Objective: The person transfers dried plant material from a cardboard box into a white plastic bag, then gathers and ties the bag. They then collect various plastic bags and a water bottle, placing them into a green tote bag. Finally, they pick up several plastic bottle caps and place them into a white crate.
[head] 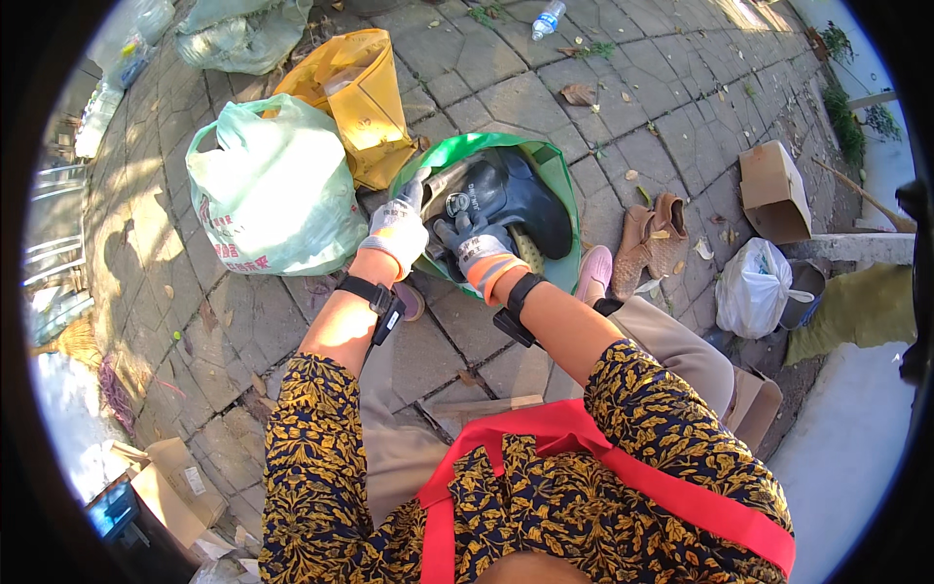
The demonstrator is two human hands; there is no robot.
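Note:
My left hand (398, 228), in a grey-and-white work glove, is at the left rim of a green bag (568, 193), one finger lying along the rim; its grip is not clear. My right hand (480, 244), gloved alike, reaches into the bag with its fingertips against dark footwear. A black rubber boot (536, 204) bearing raised writing fills much of the bag. Beneath it shows a pale, studded sole (527, 252). Other dark items in the bag are partly hidden by my hands.
A full pale-green plastic bag (281, 190) and a yellow bag (372, 109) stand on the left. At right are brown woven shoes (649, 244), a cardboard box (773, 193) and a tied white bag (755, 288). A plastic bottle (547, 20) lies on the paving (503, 102).

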